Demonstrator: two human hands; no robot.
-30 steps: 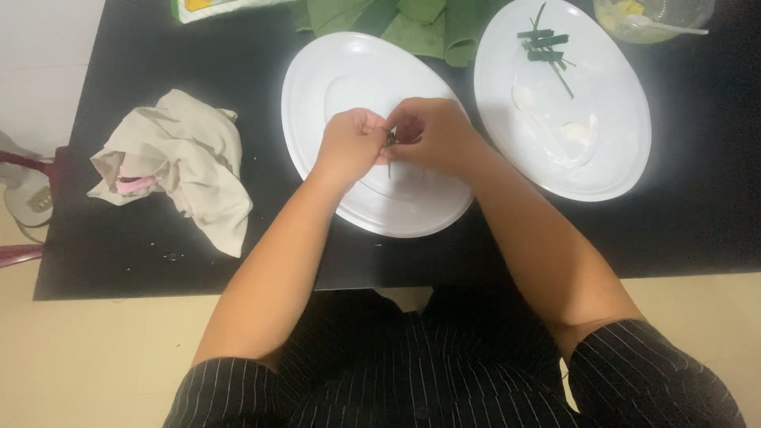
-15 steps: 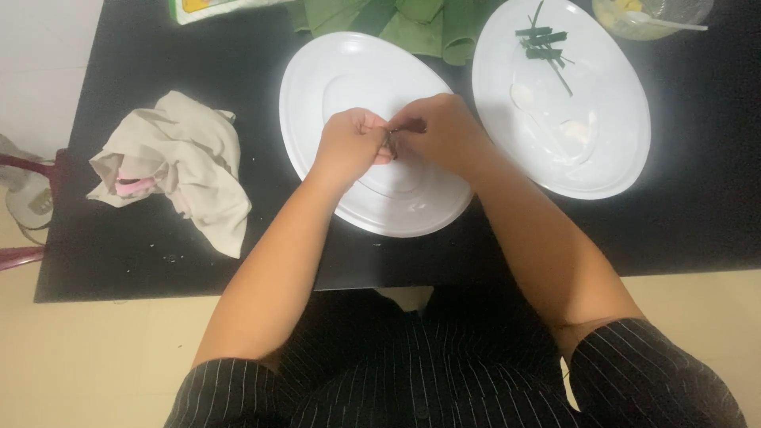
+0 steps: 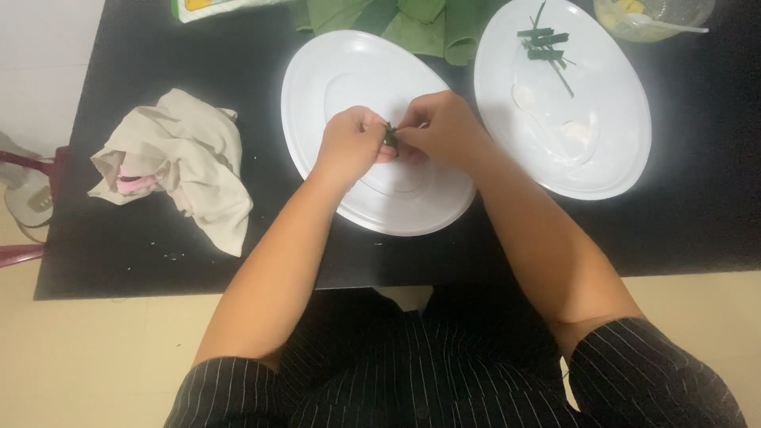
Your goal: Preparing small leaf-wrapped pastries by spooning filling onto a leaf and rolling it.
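Left of our hands, well apart on the black table (image 3: 198,269), lies a crumpled beige cloth (image 3: 178,162). Our left hand (image 3: 354,145) and right hand (image 3: 440,127) meet over the near white oval plate (image 3: 333,71), both pinching a small dark green leaf piece (image 3: 390,135) between fingertips (mostly hidden). Beyond the hands, green leaves (image 3: 412,24). Right of our right hand, a second white plate (image 3: 618,150) carries green strips (image 3: 543,43) and pale bits; past it, a clear bowl (image 3: 654,16).

plates (image 3: 349,79): white, smooth, glossy | table (image 3: 158,71): black, matt | cloth (image 3: 178,162): beige, crumpled fabric
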